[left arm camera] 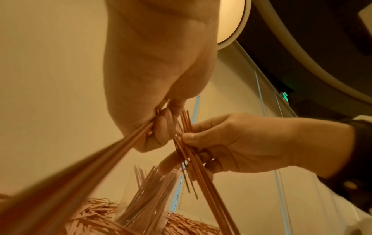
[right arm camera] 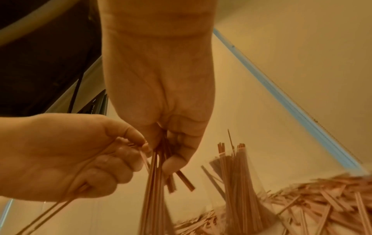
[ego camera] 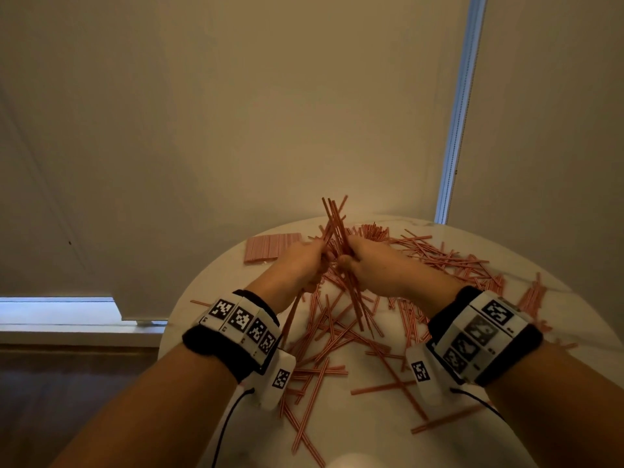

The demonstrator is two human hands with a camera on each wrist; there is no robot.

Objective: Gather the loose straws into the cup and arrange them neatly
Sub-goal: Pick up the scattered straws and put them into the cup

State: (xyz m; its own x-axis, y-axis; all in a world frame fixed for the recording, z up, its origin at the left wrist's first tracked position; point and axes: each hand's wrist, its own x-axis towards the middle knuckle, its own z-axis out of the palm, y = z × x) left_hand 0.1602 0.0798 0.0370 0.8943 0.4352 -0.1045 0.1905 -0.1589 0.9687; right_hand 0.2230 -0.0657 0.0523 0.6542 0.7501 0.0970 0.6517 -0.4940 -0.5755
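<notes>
Many red-and-white striped straws (ego camera: 334,336) lie scattered over a round white table (ego camera: 229,282). Above its middle my left hand (ego camera: 314,258) and right hand (ego camera: 351,261) meet, each gripping straws. The right hand (right arm camera: 171,155) grips a bundle of straws (ego camera: 334,217) that sticks up past the fingers and hangs down toward the table. A few thin straws (left arm camera: 120,143) are held in the curled fingers of the left hand (left arm camera: 161,125). A clear cup (right arm camera: 237,182) with several straws standing in it sits just behind the hands (ego camera: 374,231); it also shows in the left wrist view (left arm camera: 149,198).
A flat pack of straws (ego camera: 271,247) lies at the table's far left. More straws spread thickly to the right (ego camera: 466,265). A wall stands close behind the table, with a bright window strip (ego camera: 456,130) at the right. The floor drops away on the left.
</notes>
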